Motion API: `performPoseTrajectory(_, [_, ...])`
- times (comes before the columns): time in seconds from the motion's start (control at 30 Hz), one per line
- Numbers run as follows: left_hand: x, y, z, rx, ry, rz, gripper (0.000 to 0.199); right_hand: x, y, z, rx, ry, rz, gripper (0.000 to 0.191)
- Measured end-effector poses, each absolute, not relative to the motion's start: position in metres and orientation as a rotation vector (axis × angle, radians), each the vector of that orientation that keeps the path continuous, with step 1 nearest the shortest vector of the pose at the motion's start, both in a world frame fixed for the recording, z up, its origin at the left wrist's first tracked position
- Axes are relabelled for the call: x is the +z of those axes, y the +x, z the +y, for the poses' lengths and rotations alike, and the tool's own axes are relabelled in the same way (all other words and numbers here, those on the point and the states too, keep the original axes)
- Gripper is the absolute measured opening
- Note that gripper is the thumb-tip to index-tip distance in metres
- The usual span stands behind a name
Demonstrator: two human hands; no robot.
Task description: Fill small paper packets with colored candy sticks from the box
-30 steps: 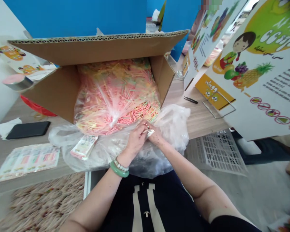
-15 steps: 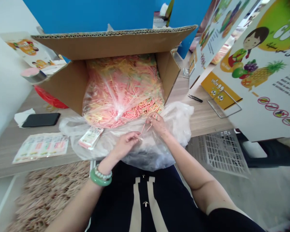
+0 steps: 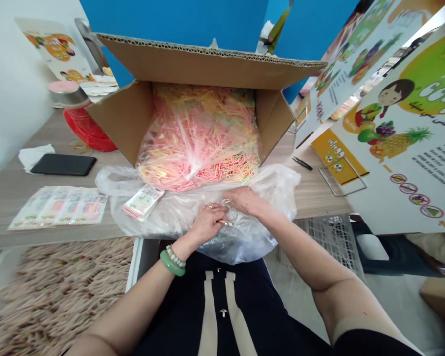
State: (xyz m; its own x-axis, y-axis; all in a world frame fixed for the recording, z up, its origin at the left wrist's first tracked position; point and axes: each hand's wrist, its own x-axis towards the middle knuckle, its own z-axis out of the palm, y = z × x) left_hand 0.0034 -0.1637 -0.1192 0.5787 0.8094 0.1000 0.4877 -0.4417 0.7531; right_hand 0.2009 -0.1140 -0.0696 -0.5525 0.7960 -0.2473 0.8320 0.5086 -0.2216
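My left hand (image 3: pixel 209 222), with a green bangle and beads at the wrist, has its fingers closed around thin pale sticks whose ends poke out toward the right. Close beside it, my right hand (image 3: pixel 243 200) is bent with its fingertips pinched together over something small that I cannot make out. Both are above a crumpled clear plastic bag (image 3: pixel 278 198). Behind them, an open cardboard box (image 3: pixel 211 69) holds a tied clear bag of pink, yellow and green sticks (image 3: pixel 193 133). A small stack of printed packets (image 3: pixel 143 201) lies on the plastic, left of my hands.
On the table's left are a black phone (image 3: pixel 64 164), a row of printed packets (image 3: pixel 61 207) and a red container (image 3: pixel 89 126). Tweezers (image 3: pixel 302 163) and a wire stand (image 3: pixel 343 177) lie right, by large printed boxes (image 3: pixel 400 128). A grey crate (image 3: pixel 330 240) is below.
My two hands have come closer together, the left moving right. The thin pink sticks seen between them before no longer show. The view has shifted slightly.
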Motion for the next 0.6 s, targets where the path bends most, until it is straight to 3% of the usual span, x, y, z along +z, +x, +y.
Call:
performPoseTrajectory(0.3, [-0.127,0.003,-0.159,0.700,2.086,0.950,0.013,-0.047,0.229,-0.108,-0.334,1.937,2.266,0.026])
performPoseTrajectory(0.6, [-0.128,0.003,-0.159,0.728,2.076,0.935,0.013,-0.060,0.220,-0.105,-0.319,1.746,2.220,0.031])
